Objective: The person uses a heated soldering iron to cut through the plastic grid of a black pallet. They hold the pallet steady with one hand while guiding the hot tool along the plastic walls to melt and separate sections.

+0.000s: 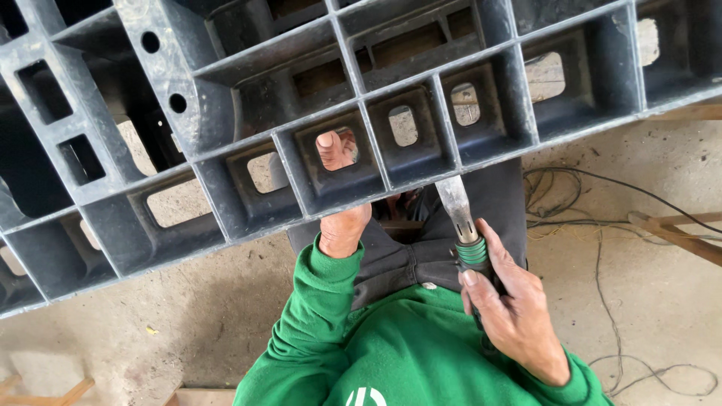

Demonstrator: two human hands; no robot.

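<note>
A large dark grey plastic pallet (226,83) with a grid of ribbed cells fills the top of the head view. My left hand (342,225) reaches under its near edge, and its fingertips show through a cell opening (336,148), gripping the pallet. My right hand (511,301) is closed around a tool (462,218) with a green-ringed collar and a flat, worn metal blade. The blade tip lies just below the pallet's near edge. Green sleeves cover both my arms.
The concrete floor (188,323) lies below. Thin cables (602,218) trail across it at the right. A wooden piece (677,229) lies at the right edge, and more wood (45,387) sits at the bottom left.
</note>
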